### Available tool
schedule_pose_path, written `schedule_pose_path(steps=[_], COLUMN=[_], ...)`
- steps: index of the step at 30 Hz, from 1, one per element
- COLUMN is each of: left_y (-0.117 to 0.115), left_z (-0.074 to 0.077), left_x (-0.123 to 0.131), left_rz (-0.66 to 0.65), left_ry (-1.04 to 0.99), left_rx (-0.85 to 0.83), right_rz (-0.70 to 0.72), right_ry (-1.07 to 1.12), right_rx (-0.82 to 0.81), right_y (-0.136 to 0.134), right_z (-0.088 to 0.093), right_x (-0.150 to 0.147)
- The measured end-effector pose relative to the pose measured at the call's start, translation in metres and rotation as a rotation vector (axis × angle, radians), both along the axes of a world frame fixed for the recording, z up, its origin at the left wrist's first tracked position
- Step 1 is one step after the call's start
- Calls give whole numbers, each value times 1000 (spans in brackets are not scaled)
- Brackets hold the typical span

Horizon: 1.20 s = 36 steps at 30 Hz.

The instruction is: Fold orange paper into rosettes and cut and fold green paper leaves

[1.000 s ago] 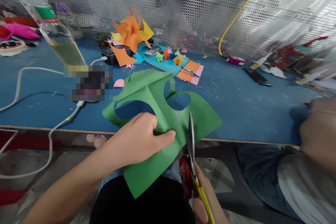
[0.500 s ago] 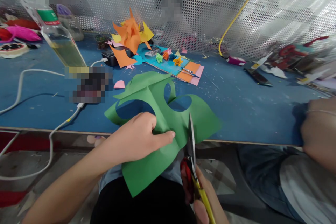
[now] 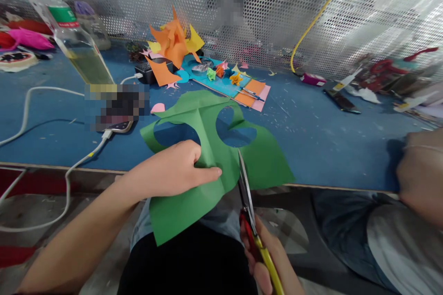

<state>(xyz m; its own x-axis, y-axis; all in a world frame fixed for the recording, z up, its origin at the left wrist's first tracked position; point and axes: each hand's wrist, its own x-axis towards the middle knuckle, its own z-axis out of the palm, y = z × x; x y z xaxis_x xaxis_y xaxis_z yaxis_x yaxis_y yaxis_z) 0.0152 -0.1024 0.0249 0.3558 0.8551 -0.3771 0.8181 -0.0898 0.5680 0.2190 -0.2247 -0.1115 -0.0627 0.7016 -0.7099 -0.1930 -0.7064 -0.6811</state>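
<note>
Compared with half a second ago, the green sheet (image 3: 209,134) has shifted towards the person's left and lies flatter, and the scissors (image 3: 245,189) have swung left with it, their tip now nearer the left thumb. Cutting seems to be the step in hand: the sheet hangs over the edge of the table (image 3: 328,147), with its cut-out openings just beyond the left fingertips and its near corner drooping below them. The left hand (image 3: 180,170) grips the sheet, thumb stretched across its upper side and the other fingers curled, though how far they reach underneath cannot be seen. To the right of that thumb, the right hand (image 3: 277,246) is wrapped around the scissors' handles; one blade lies over the paper and points at the rim of the right-hand opening, while most of the other is hidden. Carrying on with this cut would, I judge, call for the left fingers to hold the paper taut beside the blades, clear of the line, as the right hand closes the handles. Beyond the left fingers are a pink scrap (image 3: 158,108) and a partly blurred phone (image 3: 121,125); farther off stand orange paper pieces (image 3: 173,41) and a bottle (image 3: 86,60). Well to the right of both hands rests another person's arm (image 3: 420,170).
</note>
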Motion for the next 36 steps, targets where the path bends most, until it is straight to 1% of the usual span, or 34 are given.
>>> schedule_pose_path(steps=[2,4,7,10,14,17,19,22,25,27,29,31,33,36], left_y=[1,2,1,-1,-4,-4,-3,-1,0,0,-1,-1,0,1], left_z=[-1,-2,-3,-3,-4,-4,-3,-2,1,3,5,7,7,6], left_x=[0,0,0,0,1,1,0,-1,-3,-3,-3,-3,-2,-1], left_rz=[-10,-14,-12,-6,24,41,24,-13,-17,-13,-17,-24,-27,-42], left_ry=[-6,-15,-28,-53,-94,-102,-96,-70,-49,-40,-28,-14,-9,-9], left_rx=[2,1,2,-12,-46,-45,-39,-31,-26,-24,-30,-41,-49,-27], right_rz=[-15,-12,27,59,89,61,35,53,61,30,11,72,131,160], right_ry=[23,22,-26,-53,-62,-110,-141,-131,-130,-177,-249,-315,-340,-279], right_rx=[-54,-58,55,114,174,173,156,139,105,167,316,396,404,355], right_y=[1,0,-4,-5,-1,0,-1,-4,-11,-18,-24,-26,-24,-19], right_z=[-3,-4,-6,-6,4,14,15,8,-2,-6,-9,-11,-14,-16], right_x=[1,2,3,4,0,-5,-7,-5,2,10,17,23,26,22])
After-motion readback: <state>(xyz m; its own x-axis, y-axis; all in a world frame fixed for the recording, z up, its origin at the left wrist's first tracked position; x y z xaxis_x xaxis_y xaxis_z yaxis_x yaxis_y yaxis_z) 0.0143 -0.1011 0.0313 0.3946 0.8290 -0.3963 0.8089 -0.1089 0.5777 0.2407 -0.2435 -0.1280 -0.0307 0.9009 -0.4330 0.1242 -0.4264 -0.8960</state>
